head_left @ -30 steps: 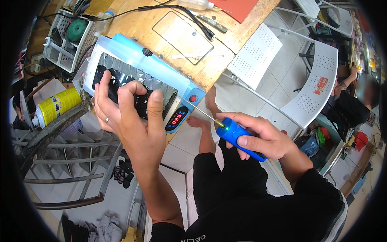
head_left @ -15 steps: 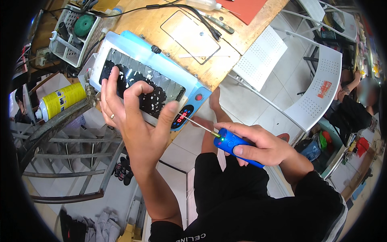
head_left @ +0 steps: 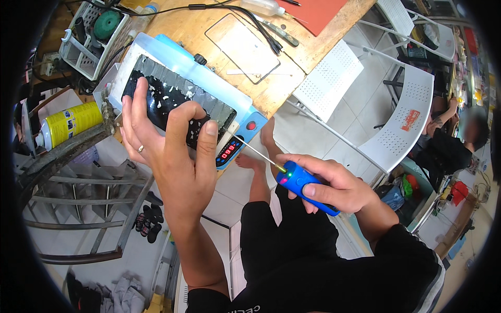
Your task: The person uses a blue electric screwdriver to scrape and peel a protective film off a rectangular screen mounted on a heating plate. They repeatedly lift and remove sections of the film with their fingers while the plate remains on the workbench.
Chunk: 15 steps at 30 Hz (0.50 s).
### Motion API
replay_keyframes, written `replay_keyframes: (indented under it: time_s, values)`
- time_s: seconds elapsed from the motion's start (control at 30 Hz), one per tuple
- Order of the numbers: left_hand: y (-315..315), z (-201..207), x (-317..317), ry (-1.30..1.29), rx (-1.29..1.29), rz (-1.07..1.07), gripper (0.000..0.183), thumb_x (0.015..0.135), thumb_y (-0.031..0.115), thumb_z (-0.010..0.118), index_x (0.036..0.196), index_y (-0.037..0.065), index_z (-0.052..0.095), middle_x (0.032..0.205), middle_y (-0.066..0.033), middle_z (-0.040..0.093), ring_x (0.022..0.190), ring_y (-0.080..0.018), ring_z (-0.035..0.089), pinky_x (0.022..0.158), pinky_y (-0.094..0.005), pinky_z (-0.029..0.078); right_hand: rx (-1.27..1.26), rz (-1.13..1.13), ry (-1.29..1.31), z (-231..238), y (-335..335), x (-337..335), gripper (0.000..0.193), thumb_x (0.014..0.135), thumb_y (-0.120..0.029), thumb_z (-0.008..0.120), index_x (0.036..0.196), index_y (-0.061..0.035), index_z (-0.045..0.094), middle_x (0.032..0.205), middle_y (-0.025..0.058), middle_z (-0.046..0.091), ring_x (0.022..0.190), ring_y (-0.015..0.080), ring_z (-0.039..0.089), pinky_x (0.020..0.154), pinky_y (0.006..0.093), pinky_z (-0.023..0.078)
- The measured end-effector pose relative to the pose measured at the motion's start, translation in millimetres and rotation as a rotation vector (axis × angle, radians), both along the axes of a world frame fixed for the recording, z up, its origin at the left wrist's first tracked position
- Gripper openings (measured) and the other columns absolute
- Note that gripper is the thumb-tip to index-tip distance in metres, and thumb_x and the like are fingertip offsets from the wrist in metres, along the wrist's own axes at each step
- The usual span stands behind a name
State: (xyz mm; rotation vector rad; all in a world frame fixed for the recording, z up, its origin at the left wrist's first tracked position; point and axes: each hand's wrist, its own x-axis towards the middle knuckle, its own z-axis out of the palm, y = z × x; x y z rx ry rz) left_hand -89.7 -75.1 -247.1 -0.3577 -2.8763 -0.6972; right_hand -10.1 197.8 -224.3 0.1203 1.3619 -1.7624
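Note:
A black phone screen panel [head_left: 209, 107] lies on a light-blue heating plate machine [head_left: 222, 86] at the table's corner. White crumbs and a grey, streaky layer cover parts of the panel. My left hand [head_left: 180, 161] is over its near side, fingers spread, fingertips at the panel and thumb apart near its right end. A blue cordless rotary tool [head_left: 308, 190] is in my right hand [head_left: 344, 188], with fingers wrapped round the body. Its long thin metal shaft points up-left to the panel's right end, by the machine's lit red display [head_left: 228, 152]. The shaft's tip is hard to make out.
On the wooden table [head_left: 255, 99] lie a thin phone-shaped frame [head_left: 242, 49], a black cable [head_left: 266, 36] and a knife-like tool [head_left: 282, 34]. A white basket [head_left: 94, 47] and a yellow spray can [head_left: 73, 125] are at left. White chairs [head_left: 396, 120] stand right; another person [head_left: 449, 135] sits beyond.
The whole view has shifted slightly, the scene moving left. My left thumb and fingers have moved a little over the panel. My right hand still holds the tool at the panel's right end.

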Motion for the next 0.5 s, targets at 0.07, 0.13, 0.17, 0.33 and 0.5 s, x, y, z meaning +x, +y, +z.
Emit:
replay_keyframes:
  time_s: [0.07,0.13,0.17,0.33,0.5]
  values:
    - [0.0,0.0,-0.3,0.000,-0.007,0.001,0.016,0.101,0.032,0.068,0.108,0.018,0.069,0.166,-0.0265,0.031,0.153,-0.0527,0.021,0.121,-0.0682,0.007,0.001,0.007,0.013,-0.4,-1.2,0.7,0.063,0.109,-0.024,0.056,0.164,-0.0008,0.033,0.107,0.0150,0.068,0.071,0.0147,0.067,0.070,0.0283,0.056]
    - [0.2,-0.4,-0.1,0.002,-0.006,0.007,0.015,0.101,0.031,0.067,0.107,0.018,0.069,0.166,-0.0263,0.031,0.153,-0.0526,0.021,0.121,-0.0683,0.008,-0.007,0.006,0.027,-1.7,-2.3,1.4,0.063,0.110,-0.024,0.055,0.164,-0.0007,0.033,0.107,0.0151,0.068,0.071,0.0149,0.068,0.070,0.0283,0.056]
    - [0.4,-0.7,0.0,0.003,-0.005,0.009,0.014,0.101,0.030,0.067,0.107,0.018,0.069,0.166,-0.0263,0.031,0.153,-0.0526,0.021,0.121,-0.0683,0.008,-0.007,0.004,0.030,-2.1,-2.4,1.6,0.063,0.110,-0.024,0.055,0.164,-0.0006,0.033,0.107,0.0152,0.068,0.071,0.0149,0.068,0.070,0.0283,0.056]
    - [0.5,-2.1,-0.5,0.011,-0.014,0.017,0.014,0.101,0.030,0.067,0.107,0.018,0.070,0.165,-0.0262,0.032,0.153,-0.0524,0.022,0.121,-0.0684,0.008,0.001,0.004,0.039,-3.4,-0.6,1.3,0.063,0.110,-0.025,0.055,0.164,-0.0004,0.034,0.107,0.0158,0.068,0.071,0.0147,0.068,0.070,0.0282,0.056]
    - [-0.2,-3.2,-1.6,0.016,-0.006,0.009,0.014,0.101,0.030,0.067,0.107,0.018,0.069,0.165,-0.0267,0.032,0.153,-0.0523,0.022,0.121,-0.0681,0.008,-0.005,-0.022,0.060,-4.1,-1.9,2.6,0.062,0.111,-0.027,0.055,0.163,-0.0003,0.035,0.102,0.0114,0.065,0.069,0.0130,0.065,0.066,0.0274,0.055]
